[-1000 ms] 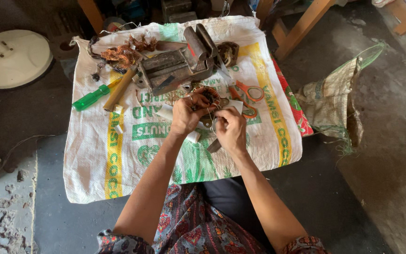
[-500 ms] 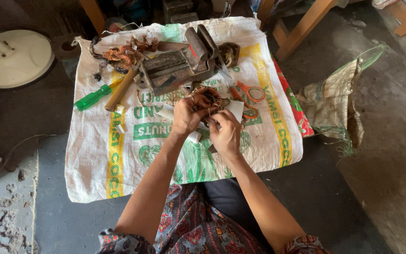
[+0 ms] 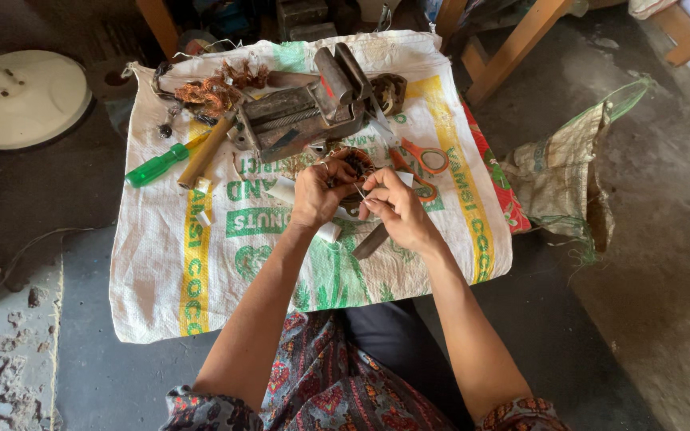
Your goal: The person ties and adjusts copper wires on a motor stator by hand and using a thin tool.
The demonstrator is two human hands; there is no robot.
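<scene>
My left hand (image 3: 319, 194) grips the round wound coil part (image 3: 354, 164) at frame centre, steadying it. My right hand (image 3: 397, 209) fingers are pinched shut on a thin strip (image 3: 359, 191), feeding it in. Bench vise (image 3: 301, 116) sits just above on the woven sack (image 3: 201, 271).

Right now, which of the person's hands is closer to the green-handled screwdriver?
Left. The left hand sits to the right of the green-handled screwdriver, apart from it; the right hand is farther right still.
</scene>
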